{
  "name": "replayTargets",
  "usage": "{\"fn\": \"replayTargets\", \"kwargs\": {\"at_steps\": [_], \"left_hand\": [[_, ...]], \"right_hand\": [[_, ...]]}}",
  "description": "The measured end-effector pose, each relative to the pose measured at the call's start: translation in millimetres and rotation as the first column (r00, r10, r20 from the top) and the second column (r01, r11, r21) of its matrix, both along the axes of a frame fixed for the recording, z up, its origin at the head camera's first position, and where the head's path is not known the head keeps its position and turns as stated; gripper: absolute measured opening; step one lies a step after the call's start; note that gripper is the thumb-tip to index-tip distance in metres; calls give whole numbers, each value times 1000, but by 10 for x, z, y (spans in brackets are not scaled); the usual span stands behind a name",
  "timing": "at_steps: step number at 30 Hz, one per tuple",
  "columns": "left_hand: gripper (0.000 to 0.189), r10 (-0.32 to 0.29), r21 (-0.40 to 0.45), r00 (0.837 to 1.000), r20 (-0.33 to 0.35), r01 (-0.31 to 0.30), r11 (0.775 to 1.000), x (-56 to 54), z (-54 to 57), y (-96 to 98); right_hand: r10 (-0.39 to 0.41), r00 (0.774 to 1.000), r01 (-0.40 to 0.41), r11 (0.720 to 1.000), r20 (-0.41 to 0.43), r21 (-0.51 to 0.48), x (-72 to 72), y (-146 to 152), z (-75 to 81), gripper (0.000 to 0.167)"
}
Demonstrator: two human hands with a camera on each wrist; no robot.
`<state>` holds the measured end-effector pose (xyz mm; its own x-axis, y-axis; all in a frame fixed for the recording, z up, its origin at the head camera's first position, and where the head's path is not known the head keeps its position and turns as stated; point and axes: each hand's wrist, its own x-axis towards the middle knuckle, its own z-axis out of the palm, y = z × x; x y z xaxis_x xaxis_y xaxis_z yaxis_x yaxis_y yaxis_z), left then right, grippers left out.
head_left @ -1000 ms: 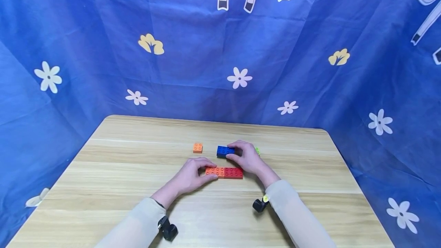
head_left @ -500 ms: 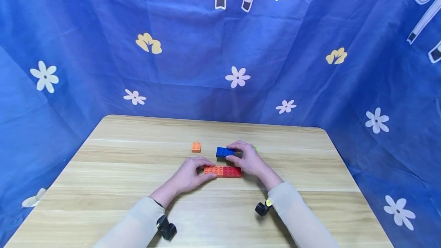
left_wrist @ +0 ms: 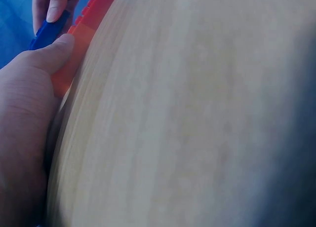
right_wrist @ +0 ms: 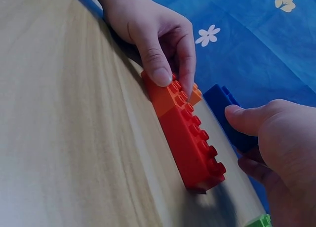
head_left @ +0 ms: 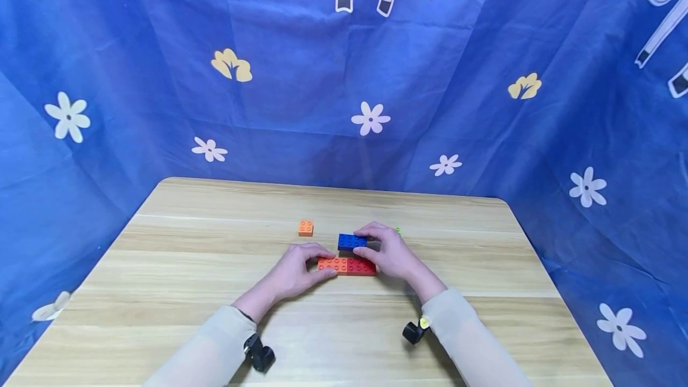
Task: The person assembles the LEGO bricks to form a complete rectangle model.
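My left hand (head_left: 292, 273) pinches a long orange toy building brick (head_left: 340, 266) between thumb and fingers at its left part. End to end with it lies a red brick (head_left: 361, 267), the two forming one straight row on the table. My right hand (head_left: 395, 254) holds a dark blue studded brick (head_left: 346, 241) by its right end, just behind the row. In the right wrist view the blue brick (right_wrist: 232, 113) appears raised off the table, apart from the red brick (right_wrist: 185, 143). My right-hand fingers partly cover it.
Further back on the wooden table (head_left: 215, 220) sits a small orange brick (head_left: 306, 229). A green brick (head_left: 398, 230) shows behind my right hand, mostly hidden. Blue patterned cloth (head_left: 301, 94) hangs along the table's back and sides.
My right hand has brought the blue brick slightly nearer to the orange-and-red row. My left hand keeps its pinch on the long orange brick. The head view has shifted a little.
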<state>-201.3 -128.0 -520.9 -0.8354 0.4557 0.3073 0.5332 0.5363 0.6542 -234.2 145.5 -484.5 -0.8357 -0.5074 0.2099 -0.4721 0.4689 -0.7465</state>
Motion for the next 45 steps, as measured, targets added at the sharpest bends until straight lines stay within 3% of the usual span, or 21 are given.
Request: {"fn": "replayTargets", "kwargs": {"at_steps": [23, 30, 37, 45], "left_hand": [[32, 7, 4, 1000, -11, -7, 1000, 3, -14, 14], [34, 10, 4, 1000, 14, -10, 1000, -4, -20, 8], [34, 4, 18, 1000, -24, -3, 1000, 5, -14, 1], [35, -8, 19, 1000, -16, 8, 1000, -6, -33, -5]], "right_hand": [[21, 1000, -21, 1000, 18, 1, 196, 15, -9, 34], [46, 999, -46, 999, 15, -14, 238, 20, -50, 35], [63, 998, -63, 997, 2, -41, 269, 5, -81, 35], [74, 997, -74, 997, 0, -30, 280, -3, -95, 35]]}}
